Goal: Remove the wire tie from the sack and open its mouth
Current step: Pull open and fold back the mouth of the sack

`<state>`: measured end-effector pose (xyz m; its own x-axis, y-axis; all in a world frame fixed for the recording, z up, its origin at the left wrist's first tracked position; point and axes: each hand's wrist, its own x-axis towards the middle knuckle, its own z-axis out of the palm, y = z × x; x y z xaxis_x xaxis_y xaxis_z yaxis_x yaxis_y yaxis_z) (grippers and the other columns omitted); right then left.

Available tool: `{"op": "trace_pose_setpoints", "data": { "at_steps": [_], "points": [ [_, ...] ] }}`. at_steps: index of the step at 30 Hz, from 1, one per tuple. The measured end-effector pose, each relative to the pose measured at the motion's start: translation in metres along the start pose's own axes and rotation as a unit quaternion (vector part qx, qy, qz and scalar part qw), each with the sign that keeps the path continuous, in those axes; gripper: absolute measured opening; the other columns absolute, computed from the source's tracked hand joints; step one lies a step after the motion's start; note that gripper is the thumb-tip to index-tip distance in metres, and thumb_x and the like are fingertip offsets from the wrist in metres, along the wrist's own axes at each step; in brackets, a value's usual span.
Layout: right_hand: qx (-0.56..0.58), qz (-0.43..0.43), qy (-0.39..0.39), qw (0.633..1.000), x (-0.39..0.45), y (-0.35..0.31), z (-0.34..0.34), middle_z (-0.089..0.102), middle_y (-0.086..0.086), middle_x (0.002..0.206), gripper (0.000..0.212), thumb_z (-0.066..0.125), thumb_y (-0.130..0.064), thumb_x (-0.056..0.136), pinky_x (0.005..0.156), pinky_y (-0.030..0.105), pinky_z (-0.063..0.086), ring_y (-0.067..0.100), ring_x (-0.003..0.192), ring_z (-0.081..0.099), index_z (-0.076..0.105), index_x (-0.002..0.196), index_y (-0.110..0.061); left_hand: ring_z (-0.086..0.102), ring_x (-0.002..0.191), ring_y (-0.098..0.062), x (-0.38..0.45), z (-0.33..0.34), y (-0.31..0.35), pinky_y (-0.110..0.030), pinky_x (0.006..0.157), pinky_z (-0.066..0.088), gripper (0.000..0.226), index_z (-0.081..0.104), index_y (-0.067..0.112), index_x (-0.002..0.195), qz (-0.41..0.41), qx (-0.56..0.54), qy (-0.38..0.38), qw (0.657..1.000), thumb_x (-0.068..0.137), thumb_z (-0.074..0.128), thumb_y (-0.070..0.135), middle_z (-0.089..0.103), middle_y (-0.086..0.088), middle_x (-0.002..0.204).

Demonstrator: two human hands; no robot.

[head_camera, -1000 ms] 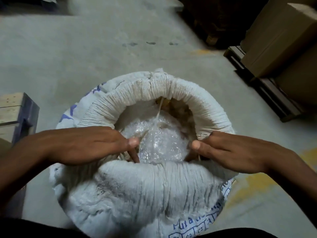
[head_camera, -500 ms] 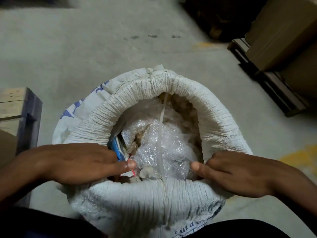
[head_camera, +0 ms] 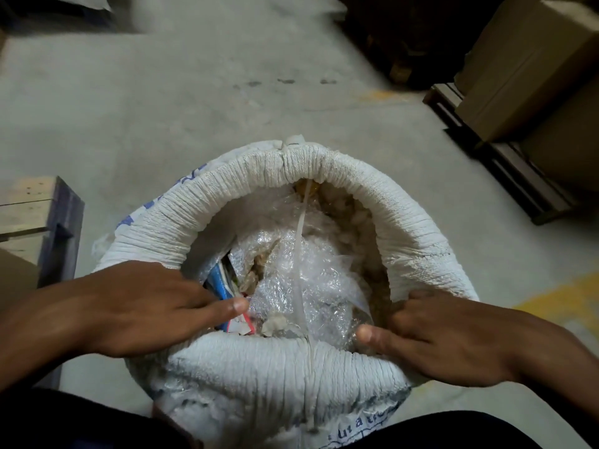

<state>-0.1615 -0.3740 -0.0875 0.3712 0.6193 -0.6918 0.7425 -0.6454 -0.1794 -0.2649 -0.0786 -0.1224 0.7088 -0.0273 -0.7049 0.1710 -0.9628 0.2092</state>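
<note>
The sack [head_camera: 285, 377] stands on the concrete floor [head_camera: 162, 108] with its mouth open and its rim rolled outward. The left hand [head_camera: 142, 306] clasps the rim at the left; the right hand [head_camera: 447, 338] clasps it at the right. Bubble wrap [head_camera: 304, 280] fills the opening. A white strap [head_camera: 299, 254] spans the mouth from far rim to near rim

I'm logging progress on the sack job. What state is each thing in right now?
Sack: mouth open, rim rolled down.
White strap: stretched across the mouth, rim to rim.
Bubble wrap: inside, exposed.
Left hand: gripping the rim.
Right hand: gripping the rim.
</note>
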Motion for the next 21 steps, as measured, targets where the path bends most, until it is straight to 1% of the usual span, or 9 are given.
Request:
{"op": "trace_pose_setpoints", "data": {
  "at_steps": [3, 6, 9, 11, 12, 14, 18, 19, 21],
  "points": [
    [0.010, 0.016, 0.001, 1.000, -0.001, -0.002, -0.003, 0.052, 0.006, 0.073, 0.080, 0.004, -0.076, 0.090, 0.085, 0.020, 0.028, 0.017, 0.085, 0.054, 0.047, 0.069, -0.012, 0.060, 0.122, -0.005, 0.000, 0.000, -0.004, -0.031, 0.108, 0.040, 0.096, 0.053, 0.064, 0.132, 0.003, -0.024, 0.026, 0.999, 0.066, -0.007, 0.097, 0.069, 0.022, 0.124],
    [0.016, 0.034, -0.004, 0.999, -0.003, 0.000, -0.006, 0.047, 0.003, 0.068, 0.076, 0.009, -0.076, 0.094, 0.081, 0.028, 0.034, 0.010, 0.069, 0.047, 0.045, 0.067, -0.014, 0.065, 0.112, -0.004, 0.004, 0.000, -0.015, -0.037, 0.109, 0.045, 0.096, 0.053, 0.065, 0.117, -0.004, -0.036, 0.061, 0.997, 0.061, -0.013, 0.107, 0.073, 0.019, 0.117],
    [0.021, 0.025, 0.033, 0.999, -0.002, 0.008, -0.004, 0.053, 0.010, 0.073, 0.085, 0.005, -0.081, 0.089, 0.078, 0.030, 0.043, 0.014, 0.068, 0.052, 0.048, 0.072, -0.010, 0.065, 0.103, 0.001, 0.004, -0.002, -0.018, -0.036, 0.105, 0.048, 0.092, 0.051, 0.067, 0.114, 0.002, -0.040, 0.084, 0.996, 0.061, -0.012, 0.107, 0.074, 0.020, 0.107],
    [0.040, -0.002, 0.077, 0.996, 0.003, 0.012, -0.001, 0.063, 0.010, 0.083, 0.094, 0.001, -0.083, 0.090, 0.082, 0.031, 0.048, 0.016, 0.077, 0.061, 0.061, 0.087, -0.012, 0.063, 0.098, 0.005, 0.004, -0.006, -0.010, -0.033, 0.102, 0.049, 0.082, 0.050, 0.068, 0.112, 0.019, -0.041, 0.098, 0.994, 0.066, -0.010, 0.102, 0.072, 0.022, 0.099],
    [0.050, -0.019, 0.100, 0.994, 0.006, 0.013, 0.000, 0.068, 0.009, 0.092, 0.098, -0.002, -0.084, 0.090, 0.086, 0.032, 0.049, 0.016, 0.085, 0.065, 0.066, 0.103, -0.014, 0.062, 0.095, 0.006, 0.006, -0.007, -0.004, -0.032, 0.100, 0.049, 0.080, 0.050, 0.067, 0.111, 0.029, -0.037, 0.108, 0.993, 0.068, -0.009, 0.100, 0.071, 0.022, 0.096],
    [0.054, -0.050, 0.139, 0.988, 0.011, 0.012, -0.002, 0.073, 0.005, 0.108, 0.097, -0.003, -0.081, 0.091, 0.091, 0.033, 0.048, 0.016, 0.098, 0.067, 0.062, 0.127, -0.019, 0.062, 0.093, 0.009, 0.009, -0.008, 0.005, -0.028, 0.094, 0.051, 0.081, 0.051, 0.063, 0.117, 0.049, -0.033, 0.141, 0.988, 0.071, -0.007, 0.097, 0.072, 0.025, 0.095],
    [0.038, -0.071, 0.220, 0.972, 0.019, 0.008, -0.006, 0.070, -0.014, 0.132, 0.078, 0.005, -0.074, 0.098, 0.095, 0.029, 0.048, 0.007, 0.113, 0.062, 0.050, 0.146, -0.034, 0.066, 0.094, 0.009, 0.020, -0.010, 0.011, -0.027, 0.086, 0.055, 0.089, 0.046, 0.058, 0.137, 0.064, -0.001, 0.228, 0.972, 0.073, -0.005, 0.095, 0.074, 0.033, 0.100],
    [0.034, -0.068, 0.243, 0.967, 0.022, 0.010, -0.005, 0.070, -0.016, 0.132, 0.076, 0.006, -0.076, 0.098, 0.093, 0.029, 0.049, 0.006, 0.114, 0.062, 0.047, 0.149, -0.037, 0.068, 0.093, 0.007, 0.023, -0.009, 0.011, -0.028, 0.084, 0.055, 0.090, 0.041, 0.059, 0.141, 0.069, 0.013, 0.254, 0.965, 0.073, -0.005, 0.096, 0.074, 0.033, 0.104],
    [0.010, -0.054, 0.284, 0.957, 0.031, 0.013, -0.002, 0.072, -0.013, 0.120, 0.075, 0.009, -0.078, 0.099, 0.083, 0.031, 0.050, 0.010, 0.106, 0.065, 0.045, 0.151, -0.038, 0.071, 0.092, 0.004, 0.031, -0.003, 0.009, -0.029, 0.078, 0.056, 0.088, 0.032, 0.061, 0.147, 0.076, 0.034, 0.300, 0.950, 0.076, -0.006, 0.097, 0.074, 0.031, 0.110]
  ]
}}
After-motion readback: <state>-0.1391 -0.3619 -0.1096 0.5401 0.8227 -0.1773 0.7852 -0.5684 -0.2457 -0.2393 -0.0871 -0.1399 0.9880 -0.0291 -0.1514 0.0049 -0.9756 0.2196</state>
